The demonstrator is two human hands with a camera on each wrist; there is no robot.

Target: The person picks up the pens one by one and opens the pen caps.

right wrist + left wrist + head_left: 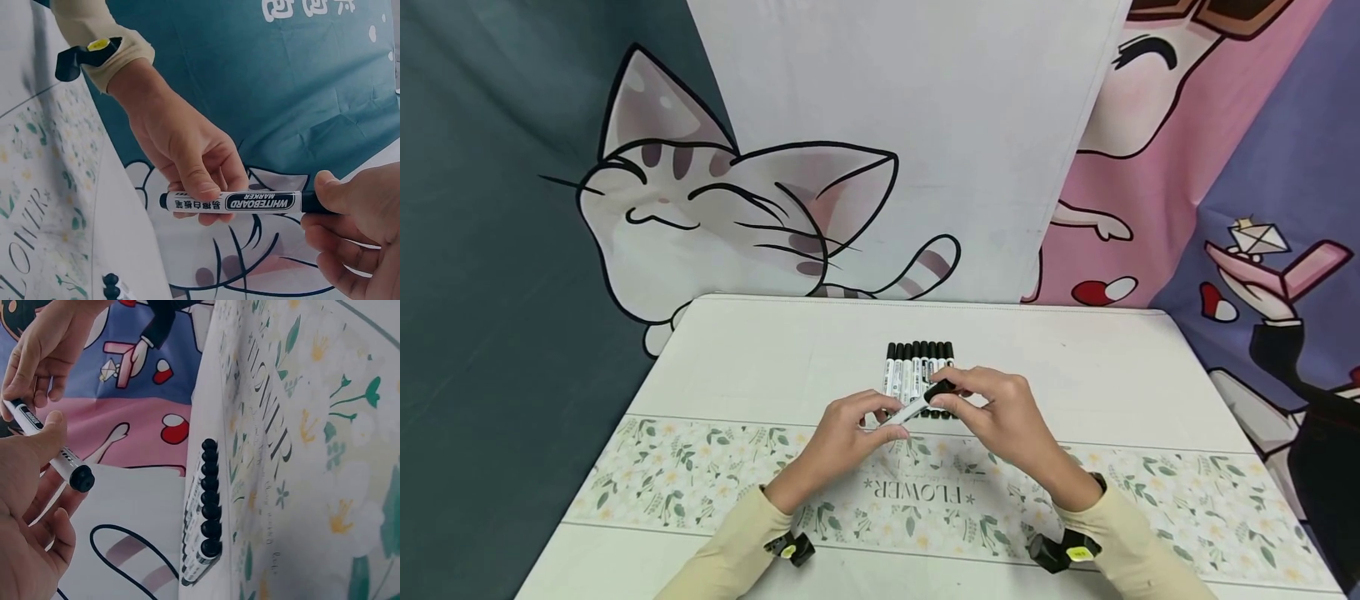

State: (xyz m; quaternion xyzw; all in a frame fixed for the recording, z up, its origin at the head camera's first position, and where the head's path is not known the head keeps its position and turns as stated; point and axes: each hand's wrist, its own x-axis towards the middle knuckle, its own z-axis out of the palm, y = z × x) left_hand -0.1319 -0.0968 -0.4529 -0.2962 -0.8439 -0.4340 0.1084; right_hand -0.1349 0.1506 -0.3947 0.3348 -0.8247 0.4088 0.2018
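Observation:
A whiteboard marker with a white barrel and black cap is held between both hands, raised above the table. My left hand pinches the barrel near its black end between thumb and fingers. At the other end, my right hand grips the black cap, which sits on the barrel. Just behind the hands, a row of several similar markers lies side by side on the table, partly covered by the right hand. Their black ends line up in the left wrist view.
The white table carries a floral printed band with the word FLOWER. Behind it hangs a cloth backdrop with a cartoon cat. Dark wrist cameras are strapped over both sleeves.

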